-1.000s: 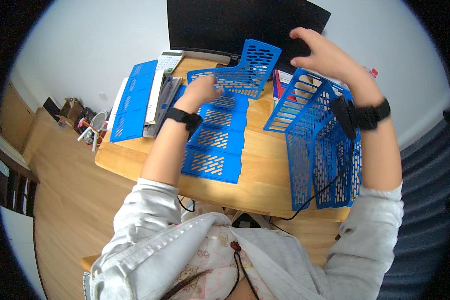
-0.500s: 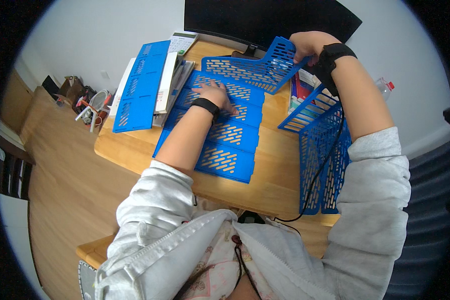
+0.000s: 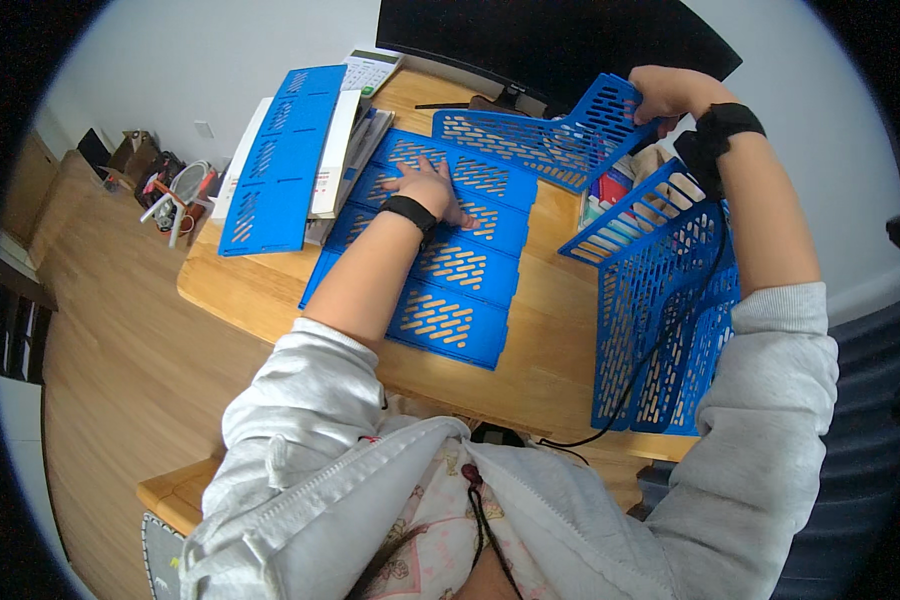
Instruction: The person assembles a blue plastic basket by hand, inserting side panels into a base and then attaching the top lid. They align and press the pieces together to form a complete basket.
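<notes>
On the bench [image 3: 550, 300], left hand [image 3: 428, 193] lies splayed on the sheet [image 3: 479, 244]; right hand [image 3: 667, 93] pinches the upright panel [image 3: 567, 147], which could topple if released.

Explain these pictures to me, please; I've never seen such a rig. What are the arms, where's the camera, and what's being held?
There is no robot: these are a person's bare hands. Every picture comes from the left of two head-worn fisheye cameras looking down, so edges bend near the rim and picture-left is the person's left.

The left hand rests spread on a flat blue panel. The right hand holds an upright blue panel by its tall end.

On the wooden desk, blue slotted pieces stand at right; at left, a long blue panel lies over books and papers, near a calculator.
</notes>
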Demonstrator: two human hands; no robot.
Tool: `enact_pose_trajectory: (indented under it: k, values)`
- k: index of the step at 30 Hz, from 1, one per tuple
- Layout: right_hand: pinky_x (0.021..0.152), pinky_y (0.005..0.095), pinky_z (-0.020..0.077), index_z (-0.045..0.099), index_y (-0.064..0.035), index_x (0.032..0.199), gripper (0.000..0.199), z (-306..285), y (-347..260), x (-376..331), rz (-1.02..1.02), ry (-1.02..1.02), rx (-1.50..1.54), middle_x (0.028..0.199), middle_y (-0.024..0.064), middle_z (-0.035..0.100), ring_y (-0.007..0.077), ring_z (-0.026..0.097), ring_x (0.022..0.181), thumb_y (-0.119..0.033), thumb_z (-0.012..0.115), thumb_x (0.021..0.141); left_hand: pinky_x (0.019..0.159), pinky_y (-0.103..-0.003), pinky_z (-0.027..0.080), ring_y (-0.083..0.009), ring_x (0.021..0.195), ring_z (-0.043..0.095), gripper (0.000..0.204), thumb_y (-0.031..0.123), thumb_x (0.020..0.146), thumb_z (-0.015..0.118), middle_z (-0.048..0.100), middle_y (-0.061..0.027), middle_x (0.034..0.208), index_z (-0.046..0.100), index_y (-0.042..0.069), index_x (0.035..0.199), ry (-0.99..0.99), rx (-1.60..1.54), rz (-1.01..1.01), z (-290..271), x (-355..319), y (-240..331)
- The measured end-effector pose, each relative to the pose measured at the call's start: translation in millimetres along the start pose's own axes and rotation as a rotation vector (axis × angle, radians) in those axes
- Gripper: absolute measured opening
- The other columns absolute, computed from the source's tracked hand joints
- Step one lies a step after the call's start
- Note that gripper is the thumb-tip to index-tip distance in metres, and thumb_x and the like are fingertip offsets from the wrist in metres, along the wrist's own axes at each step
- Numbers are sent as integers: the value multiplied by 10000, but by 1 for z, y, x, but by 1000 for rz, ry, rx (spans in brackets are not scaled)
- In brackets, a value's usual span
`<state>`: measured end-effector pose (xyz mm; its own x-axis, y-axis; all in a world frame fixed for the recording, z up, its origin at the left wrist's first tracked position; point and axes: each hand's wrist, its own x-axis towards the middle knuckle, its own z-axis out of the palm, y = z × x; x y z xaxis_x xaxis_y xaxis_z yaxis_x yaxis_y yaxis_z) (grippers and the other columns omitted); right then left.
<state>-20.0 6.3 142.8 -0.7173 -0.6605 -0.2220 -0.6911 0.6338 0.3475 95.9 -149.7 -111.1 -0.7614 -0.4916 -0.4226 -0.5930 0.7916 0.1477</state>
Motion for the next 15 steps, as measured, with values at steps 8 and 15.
enact_pose_trajectory:
  k: [8, 15]
  values:
    - [635, 299, 546, 673, -36, 1006, 174, -21, 11, 11, -63, 1, -28, 928, 135, 695, 206, 680, 692, -185, 648, 919, 1025, -704, 295, -507, 1417, 91, 1353, 747, 535, 768, 43, -180, 1591, 56, 196, 1545, 47, -50, 30, 1, -4, -5]
    - [562, 274, 528, 657, -34, 997, 171, -40, 11, 1, -94, 148, 21, 906, 149, 687, 210, 673, 616, -187, 644, 923, 1048, -694, 255, -549, 1395, 115, 1375, 842, 532, 676, 60, -244, 1573, 32, 170, 1544, 75, 1, 77, 3, 0, -8]
